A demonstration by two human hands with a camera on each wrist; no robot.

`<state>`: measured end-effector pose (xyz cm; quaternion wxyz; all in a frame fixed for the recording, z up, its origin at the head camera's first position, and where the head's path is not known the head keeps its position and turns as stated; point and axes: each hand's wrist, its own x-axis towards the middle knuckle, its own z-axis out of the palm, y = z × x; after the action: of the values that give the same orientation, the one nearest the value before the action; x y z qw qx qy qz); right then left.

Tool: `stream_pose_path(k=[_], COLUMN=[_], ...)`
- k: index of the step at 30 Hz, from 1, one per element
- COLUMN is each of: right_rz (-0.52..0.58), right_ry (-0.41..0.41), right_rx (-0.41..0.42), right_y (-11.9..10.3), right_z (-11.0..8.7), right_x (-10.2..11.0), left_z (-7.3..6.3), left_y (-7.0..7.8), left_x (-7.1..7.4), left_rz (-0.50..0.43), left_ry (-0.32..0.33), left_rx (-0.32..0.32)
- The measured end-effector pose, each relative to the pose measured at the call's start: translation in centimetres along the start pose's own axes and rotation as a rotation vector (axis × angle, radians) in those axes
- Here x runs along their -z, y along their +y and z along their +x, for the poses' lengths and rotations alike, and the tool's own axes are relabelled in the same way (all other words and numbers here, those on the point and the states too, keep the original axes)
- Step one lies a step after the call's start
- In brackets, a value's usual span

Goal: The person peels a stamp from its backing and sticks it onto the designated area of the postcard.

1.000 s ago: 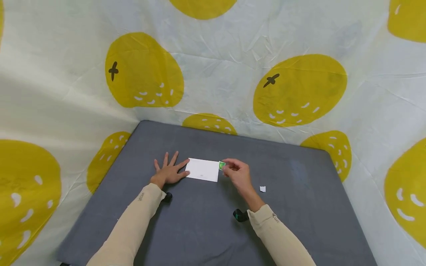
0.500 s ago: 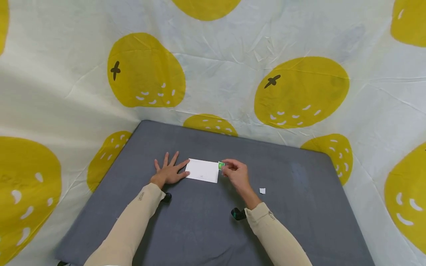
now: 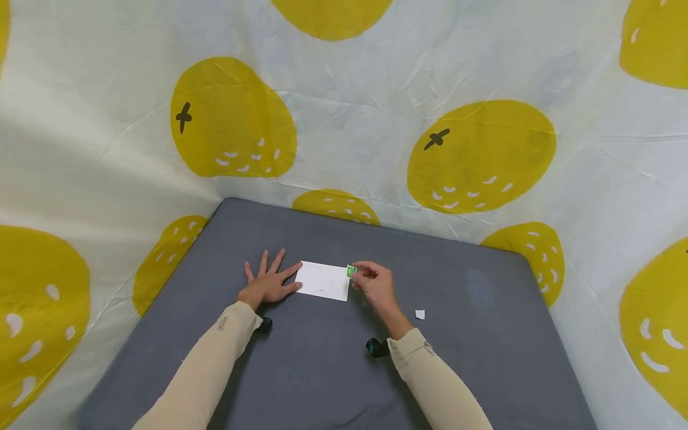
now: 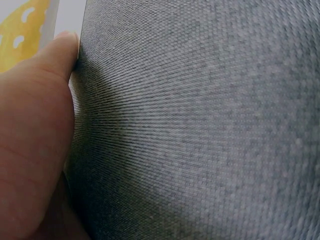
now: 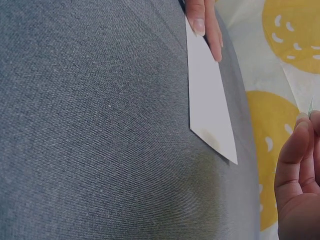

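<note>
A white envelope (image 3: 322, 282) lies flat on the dark grey cloth, with faint small print near its near edge. My left hand (image 3: 271, 284) has its fingers spread, thumb and index tips resting on the envelope's left end. In the left wrist view the thumb (image 4: 62, 47) presses the corner of the envelope (image 4: 71, 17). Between thumb and fingertips my right hand (image 3: 378, 289) pinches a small green stamp (image 3: 352, 272) with a white border. The stamp overlaps the envelope's far right corner in the head view. From the right wrist it shows edge-on, held above the envelope (image 5: 207, 95).
A small white paper scrap (image 3: 420, 315) lies on the cloth (image 3: 462, 358) to the right of my right hand. Behind and beside the table hangs a white curtain (image 3: 349, 119) printed with yellow fruit.
My right hand has moved slightly left with the stamp, from beside the envelope's right edge to over its far right corner. The left hand stays in place on the envelope.
</note>
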<state>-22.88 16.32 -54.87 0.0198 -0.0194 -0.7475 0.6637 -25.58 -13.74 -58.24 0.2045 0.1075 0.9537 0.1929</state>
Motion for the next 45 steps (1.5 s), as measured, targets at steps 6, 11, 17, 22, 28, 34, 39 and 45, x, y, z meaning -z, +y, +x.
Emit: stream_pose_path(k=[6, 11, 17, 22, 28, 34, 39, 45], right_rz=[-0.016, -0.035, -0.03, -0.022, -0.045, -0.052, -0.066, -0.045], right_ry=[0.029, 0.028, 0.023, 0.001, 0.017, 0.017, 0.017, 0.012], right_rx=[-0.009, -0.01, -0.008, -0.015, -0.015, -0.043, -0.045, -0.07], right_y=[0.6, 1.1, 1.3, 1.1, 1.5, 1.5, 1.9, 2.5], right_z=[0.3, 0.8, 1.2, 1.4, 1.9, 2.4, 2.9, 3.2], right_x=[-0.6, -0.7, -0.8, -0.8, -0.9, -0.8, -0.9, -1.0], left_z=[-0.6, -0.6, -0.4, -0.1, -0.2, -0.3, -0.1, 0.3], left_y=[0.1, 0.2, 0.0, -0.4, -0.3, -0.1, -0.1, -0.5], left_x=[0.2, 0.3, 0.4, 0.1, 0.4, 0.6, 0.5, 0.2], left_rz=[0.022, 0.035, -0.001, -0.011, -0.028, -0.039, -0.051, -0.028], left_ry=[0.029, 0.04, 0.02, 0.011, 0.012, 0.012, 0.008, 0.014], left_rx=[-0.027, -0.02, -0.014, -0.004, -0.014, -0.019, -0.019, -0.023])
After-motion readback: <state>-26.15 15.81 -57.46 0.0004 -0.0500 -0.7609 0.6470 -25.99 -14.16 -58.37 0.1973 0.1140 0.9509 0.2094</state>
